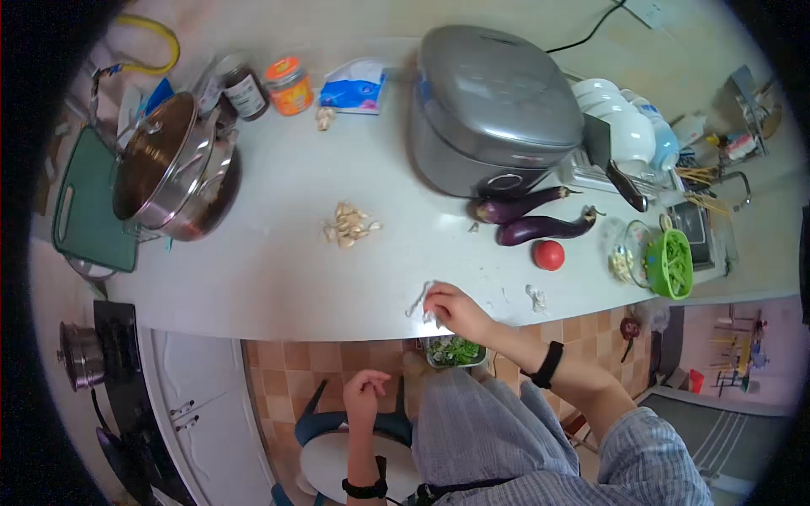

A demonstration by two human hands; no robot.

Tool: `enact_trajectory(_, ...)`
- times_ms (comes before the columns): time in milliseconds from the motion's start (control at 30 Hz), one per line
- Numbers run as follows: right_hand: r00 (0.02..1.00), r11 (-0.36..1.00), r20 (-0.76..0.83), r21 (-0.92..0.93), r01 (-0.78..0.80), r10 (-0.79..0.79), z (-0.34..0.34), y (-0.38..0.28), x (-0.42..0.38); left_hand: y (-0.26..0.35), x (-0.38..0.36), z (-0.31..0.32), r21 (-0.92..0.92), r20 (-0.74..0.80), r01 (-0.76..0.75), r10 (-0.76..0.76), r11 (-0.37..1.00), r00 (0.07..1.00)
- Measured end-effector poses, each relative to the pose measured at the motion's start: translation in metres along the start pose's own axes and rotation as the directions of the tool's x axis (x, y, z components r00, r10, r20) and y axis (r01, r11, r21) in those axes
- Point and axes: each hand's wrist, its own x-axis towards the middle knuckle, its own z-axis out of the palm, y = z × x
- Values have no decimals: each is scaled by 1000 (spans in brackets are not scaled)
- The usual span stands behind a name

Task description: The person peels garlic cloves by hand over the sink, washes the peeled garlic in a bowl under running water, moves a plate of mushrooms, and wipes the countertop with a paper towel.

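Observation:
At the counter's front edge, my right hand (454,305) is closed on a crumpled white tissue (418,302). My left hand (365,391) hangs below the edge, over a stool, with its fingers curled; whether it holds anything is too small to tell. Peeled garlic cloves (348,225) lie in a loose pile on the white counter (278,261). To the right are two purple eggplants (548,228) and a red tomato (548,255). Small white scraps (537,298) lie near the front edge, right of my right hand.
A grey rice cooker (498,101) stands at the back centre, a steel pot (181,173) at the left. Jars (289,86) stand behind. A cleaver (609,156), bowls (629,135) and a green basket (671,265) are at the right. A container of greens (456,350) sits below the edge.

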Motion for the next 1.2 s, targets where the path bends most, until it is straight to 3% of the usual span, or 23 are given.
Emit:
enact_trajectory(33,995,993,43,72,-97,94,-8,-2,-8,2,0,2,29,19,-13,13,999,1000)
enact_trajectory(67,995,992,29,75,-99,97,-16,1,-12,3,1,2,59,38,-26,24,998,999)
enact_trajectory(100,963,988,-229,94,-122,141,-28,5,-13,5,2,4,61,46,-30,27,998,999)
enact_trajectory(133,867,983,-464,116,-143,181,-38,8,-12,7,1,7,81,59,-15,10,997,998)
enact_trajectory(167,865,982,-465,116,-151,188,-45,14,-10,7,-2,10,103,72,3,-10,995,997)
enact_trajectory(233,723,958,-634,110,-266,274,-50,31,-2,10,-6,16,85,78,0,-7,996,997)
enact_trajectory(267,720,957,-637,112,-266,275,-48,38,0,13,-6,19,61,74,-7,3,998,997)
enact_trajectory(333,624,932,-762,-79,-355,173,-40,43,7,18,-7,23,97,81,5,-13,995,997)
enact_trajectory(367,681,942,-728,-170,-289,78,-33,43,1,20,-10,23,134,91,20,-32,991,995)
enact_trajectory(467,819,965,-552,-93,-245,154,-19,32,-23,-1,-8,27,32,70,-51,48,998,996)
enact_trajectory(500,816,965,-557,-95,-244,151,-22,28,-31,2,-7,31,31,74,-56,54,998,996)
enact_trajectory(567,782,947,-539,112,-301,312,-33,21,-47,9,-4,35,19,47,3,-4,1000,999)
enact_trajectory(600,682,961,-682,136,-240,266,-39,29,-54,11,-1,35,23,47,2,-3,1000,999)
enact_trajectory(667,518,892,-727,341,-297,451,-58,52,-73,13,-2,36,-35,70,-11,14,999,997)
enact_trajectory(700,512,890,-729,343,-302,455,-55,53,-76,11,-3,36,-33,77,-8,10,999,997)
enact_trajectory(767,642,913,-745,-115,-392,182,-45,56,-74,7,0,37,-11,98,62,-60,998,993)
enact_trajectory(800,658,928,-721,-53,-368,220,-38,54,-70,6,0,39,-12,100,65,-63,998,993)
enact_trajectory(900,751,947,-636,-97,-305,177,-26,38,-73,6,-5,42,26,111,39,-42,999,993)
enact_trajectory(967,862,967,-460,-23,-252,214,-27,32,-82,5,-6,44,24,160,-2,-2,1000,987)
enact_trajectory(1000,865,968,-454,-18,-250,214,-32,32,-88,6,-7,46,27,153,1,-5,1000,988)
enact_trajectory(1067,946,969,-215,11,-248,244,-48,33,-95,9,-10,45,28,174,0,-5,1000,985)
enact_trajectory(1133,925,948,-207,79,-308,318,-61,23,-79,6,-12,42,33,156,6,-11,999,988)
enact_trajectory(1200,875,977,-433,88,-196,215,-57,31,-48,1,-15,41,43,147,14,-20,999,989)
